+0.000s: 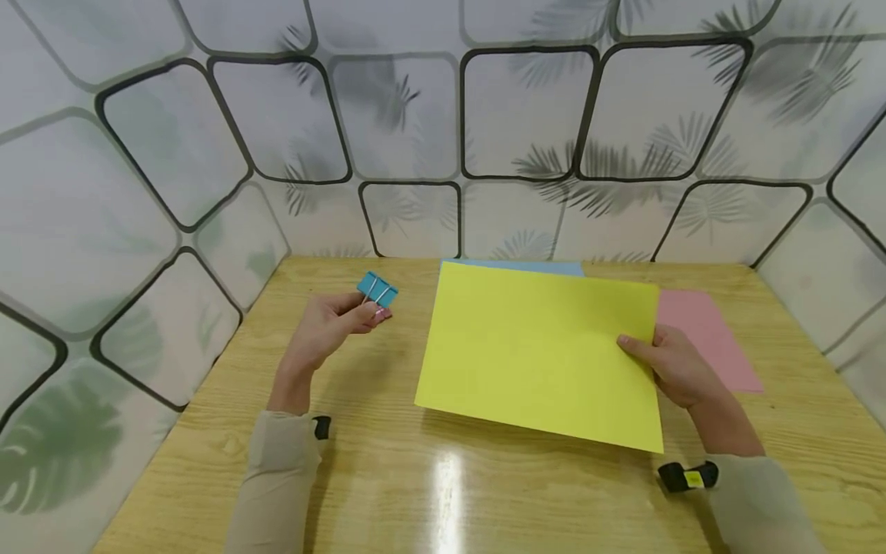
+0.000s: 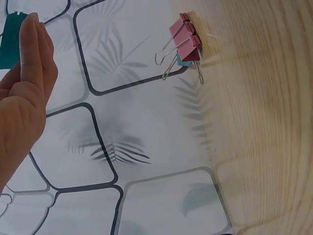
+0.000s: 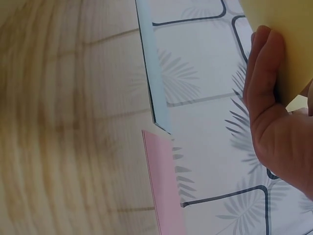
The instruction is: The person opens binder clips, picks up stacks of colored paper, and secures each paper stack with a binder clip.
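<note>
My left hand (image 1: 324, 331) pinches a blue binder clip (image 1: 378, 288) between thumb and fingers, raised over the table's left part; the left wrist view shows part of this held clip (image 2: 12, 41). Pink binder clips (image 2: 187, 41) stand on the table near that hand, with a bit of a teal clip (image 2: 183, 62) showing behind them. At the right, my right hand (image 1: 681, 369) grips the right edge of a yellow paper sheet (image 1: 540, 354), thumb on top. The sheet is lifted and tilted, apart from the blue clip. Whether it is one sheet or more, I cannot tell.
Pink paper (image 1: 706, 338) lies on the wooden table (image 1: 388, 492) at the right, partly behind the yellow sheet. Blue paper (image 1: 526, 266) lies at the back, mostly covered from sight. Patterned curtain-like walls (image 1: 408, 115) enclose the table's back and sides.
</note>
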Motion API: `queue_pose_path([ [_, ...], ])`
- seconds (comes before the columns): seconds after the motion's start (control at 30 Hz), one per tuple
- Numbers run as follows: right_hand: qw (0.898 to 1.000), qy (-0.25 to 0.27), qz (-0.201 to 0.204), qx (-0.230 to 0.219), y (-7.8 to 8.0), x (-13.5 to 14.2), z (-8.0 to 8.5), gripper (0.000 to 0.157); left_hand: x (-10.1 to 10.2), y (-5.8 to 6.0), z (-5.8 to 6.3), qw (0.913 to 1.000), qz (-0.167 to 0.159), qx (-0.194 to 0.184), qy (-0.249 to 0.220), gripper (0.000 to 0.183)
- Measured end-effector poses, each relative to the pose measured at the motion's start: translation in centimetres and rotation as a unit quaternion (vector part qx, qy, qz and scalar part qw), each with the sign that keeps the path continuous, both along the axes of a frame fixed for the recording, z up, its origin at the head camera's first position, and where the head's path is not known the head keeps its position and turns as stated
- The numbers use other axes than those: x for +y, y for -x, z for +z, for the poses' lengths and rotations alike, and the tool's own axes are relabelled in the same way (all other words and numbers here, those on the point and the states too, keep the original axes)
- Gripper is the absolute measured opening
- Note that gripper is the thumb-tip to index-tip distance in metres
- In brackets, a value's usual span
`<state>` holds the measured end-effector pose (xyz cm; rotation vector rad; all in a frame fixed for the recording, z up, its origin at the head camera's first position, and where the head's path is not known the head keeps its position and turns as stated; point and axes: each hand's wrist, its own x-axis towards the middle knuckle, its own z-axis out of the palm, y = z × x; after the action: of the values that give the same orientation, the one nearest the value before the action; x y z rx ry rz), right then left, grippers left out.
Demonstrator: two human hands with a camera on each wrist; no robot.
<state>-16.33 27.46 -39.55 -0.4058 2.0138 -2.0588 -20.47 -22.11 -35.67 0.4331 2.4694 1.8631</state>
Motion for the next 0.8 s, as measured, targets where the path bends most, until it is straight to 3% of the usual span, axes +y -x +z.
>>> queue_pose_path([
  [0.2, 0.999, 0.038, -0.016, 0.005, 0.08, 0.04, 0.0, 0.018, 0.08, -0.35, -0.02, 0.9967, -0.061, -0.021, 0.048, 0.038],
  [0.47, 0.999, 0.036, -0.003, -0.001, 0.25, 0.13, -0.13, 0.019, 0.35, -0.15, -0.49, 0.9778, -0.184, -0.052, 0.085, 0.029],
  [0.63, 0.999, 0.037, 0.008, 0.0, 0.29, 0.14, -0.22, 0.021, 0.41, -0.27, -0.44, 0.9691, -0.218, -0.062, 0.097, 0.026],
  [0.8, 0.999, 0.038, 0.012, 0.007, 0.3, 0.18, -0.29, 0.023, 0.26, -0.24, -0.45, 0.9651, -0.23, -0.07, 0.103, 0.029],
])
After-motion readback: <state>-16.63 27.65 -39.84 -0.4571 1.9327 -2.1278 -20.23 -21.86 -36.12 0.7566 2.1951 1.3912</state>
